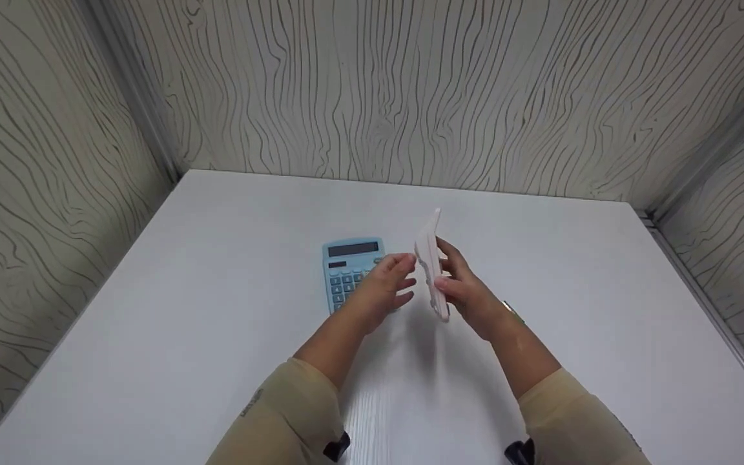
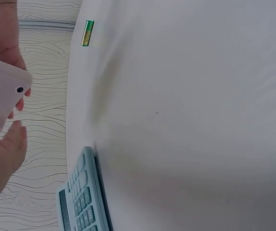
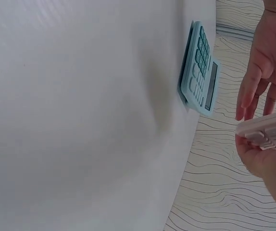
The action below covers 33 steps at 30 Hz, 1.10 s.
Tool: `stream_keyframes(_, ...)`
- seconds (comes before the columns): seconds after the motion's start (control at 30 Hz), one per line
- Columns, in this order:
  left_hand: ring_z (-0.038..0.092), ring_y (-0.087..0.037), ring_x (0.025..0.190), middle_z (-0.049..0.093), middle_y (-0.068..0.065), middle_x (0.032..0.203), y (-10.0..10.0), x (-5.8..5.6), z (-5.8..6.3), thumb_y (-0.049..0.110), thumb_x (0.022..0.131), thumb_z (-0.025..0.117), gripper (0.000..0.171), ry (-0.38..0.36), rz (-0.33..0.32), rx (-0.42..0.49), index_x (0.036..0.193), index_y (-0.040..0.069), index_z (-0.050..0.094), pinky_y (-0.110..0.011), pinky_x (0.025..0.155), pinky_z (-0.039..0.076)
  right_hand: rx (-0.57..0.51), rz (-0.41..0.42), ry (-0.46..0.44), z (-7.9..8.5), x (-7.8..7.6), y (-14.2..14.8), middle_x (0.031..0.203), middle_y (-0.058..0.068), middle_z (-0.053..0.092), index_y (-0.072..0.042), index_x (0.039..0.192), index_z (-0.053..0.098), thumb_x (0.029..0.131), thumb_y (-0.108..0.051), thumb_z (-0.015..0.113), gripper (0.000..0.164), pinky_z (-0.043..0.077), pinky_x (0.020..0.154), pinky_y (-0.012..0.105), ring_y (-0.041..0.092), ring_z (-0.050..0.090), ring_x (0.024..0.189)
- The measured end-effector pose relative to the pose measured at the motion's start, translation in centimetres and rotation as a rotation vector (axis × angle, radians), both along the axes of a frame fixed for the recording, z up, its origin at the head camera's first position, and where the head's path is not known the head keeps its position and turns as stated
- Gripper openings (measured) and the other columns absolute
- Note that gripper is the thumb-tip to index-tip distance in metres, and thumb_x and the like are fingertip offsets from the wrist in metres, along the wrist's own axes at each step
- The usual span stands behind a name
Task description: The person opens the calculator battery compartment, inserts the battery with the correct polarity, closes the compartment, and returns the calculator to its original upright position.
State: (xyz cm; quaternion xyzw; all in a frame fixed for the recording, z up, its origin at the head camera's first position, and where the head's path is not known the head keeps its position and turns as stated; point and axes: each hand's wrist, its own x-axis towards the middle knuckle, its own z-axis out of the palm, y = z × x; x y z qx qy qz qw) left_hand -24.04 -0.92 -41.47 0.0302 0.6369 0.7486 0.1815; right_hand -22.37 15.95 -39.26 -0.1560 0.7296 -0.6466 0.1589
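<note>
My right hand (image 1: pixel 469 290) grips a pale pink calculator (image 1: pixel 431 271) by its side, thumb on one face and fingers on the other. It is held up on edge above the table, so the head view sees it nearly side-on. Its keys (image 3: pixel 268 137) show in the right wrist view, its plain back (image 2: pixel 1 91) with small screw holes in the left wrist view. Facing it, my left hand (image 1: pixel 382 290) has its fingers spread and loosely bent, fingertips close to the calculator. Beneath the left hand lies a light blue calculator (image 1: pixel 352 261), partly covered by that hand.
A green and gold battery (image 2: pixel 87 33) lies on the white table (image 1: pixel 217 258), partly behind my right wrist in the head view. Wood-patterned panels (image 1: pixel 378 97) stand at the back and both sides of the table.
</note>
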Motion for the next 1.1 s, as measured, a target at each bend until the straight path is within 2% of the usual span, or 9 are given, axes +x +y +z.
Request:
stream_keyframes(0.13,0.044,-0.027,0.123,0.044,-0.004,0.136,-0.1,0.3,-0.2,0.052,0.083,0.057,0.056,-0.034,-0.082,-0.006,0.130,0.022,0.045,-0.039,0.097,0.039,-0.066,0.103,-0.011,-0.3,0.1,0.2,0.144,0.013,0.012,-0.028,0.144,0.005,0.083,-0.033,0.039,0.070,0.017,0.104,0.057,0.036,0.018,0.129)
stream_keyframes(0.23,0.048,-0.024,0.120,0.046,-0.002,0.133,0.0,0.4,-0.3,0.049,0.081,0.061,0.059,-0.051,-0.117,0.001,0.132,0.028,0.041,-0.041,0.095,0.041,-0.104,0.151,0.002,-0.6,0.2,0.2,0.147,0.010,0.006,-0.031,0.144,0.004,0.083,-0.033,0.038,0.070,0.013,0.103,0.062,0.037,0.013,0.131)
stream_keyframes(0.43,0.052,-0.026,0.113,0.048,-0.003,0.130,0.0,0.5,-0.4,0.044,0.078,0.067,0.062,-0.051,-0.099,0.032,0.132,0.031,0.039,-0.047,0.089,0.045,-0.114,0.185,-0.020,-0.8,0.4,0.2,0.149,0.008,0.004,-0.034,0.145,0.004,0.083,-0.035,0.037,0.070,0.011,0.102,0.062,0.036,0.013,0.131)
stream_keyframes(0.63,0.052,-0.025,0.113,0.045,-0.003,0.135,-0.2,0.5,-0.6,0.045,0.076,0.069,0.068,-0.052,-0.062,0.023,0.134,0.029,0.036,-0.047,0.088,0.045,-0.076,0.217,-0.035,-0.5,0.3,0.4,0.149,0.011,0.007,-0.027,0.147,0.004,0.087,-0.034,0.035,0.068,0.012,0.104,0.059,0.037,0.015,0.132)
stream_keyframes(0.77,0.052,-0.025,0.112,0.045,-0.003,0.135,-0.4,0.3,-0.7,0.048,0.072,0.071,0.075,-0.041,-0.017,-0.027,0.134,0.027,0.035,-0.047,0.087,0.046,-0.045,0.195,-0.001,-0.3,0.2,0.7,0.148,0.013,0.016,-0.021,0.147,0.009,0.089,-0.033,0.036,0.066,0.017,0.104,0.056,0.034,0.024,0.130)
stream_keyframes(0.87,0.052,-0.026,0.113,0.045,-0.004,0.135,-0.5,0.2,-0.6,0.050,0.070,0.072,0.078,-0.041,0.016,-0.072,0.134,0.025,0.036,-0.047,0.085,0.047,-0.030,0.145,0.052,-0.2,0.1,0.8,0.143,0.012,0.029,-0.016,0.146,0.019,0.088,-0.031,0.037,0.062,0.025,0.102,0.050,0.031,0.035,0.125)
stream_keyframes(1.0,0.051,-0.028,0.114,0.045,-0.005,0.135,-0.4,0.1,-0.5,0.052,0.067,0.073,0.080,-0.062,0.047,-0.123,0.133,0.024,0.037,-0.045,0.081,0.049,-0.042,0.080,0.133,0.0,-0.2,1.1,0.130,0.013,0.046,-0.007,0.139,0.033,0.089,-0.024,0.037,0.053,0.036,0.096,0.043,0.028,0.047,0.113)
stream_keyframes(1.1,0.051,-0.028,0.114,0.046,-0.006,0.133,-0.4,0.2,-0.5,0.052,0.066,0.073,0.080,-0.063,0.066,-0.149,0.131,0.022,0.039,-0.043,0.078,0.051,-0.054,0.046,0.170,0.2,-0.3,1.3,0.120,0.014,0.052,-0.002,0.133,0.039,0.089,-0.020,0.037,0.048,0.041,0.091,0.039,0.027,0.051,0.106)
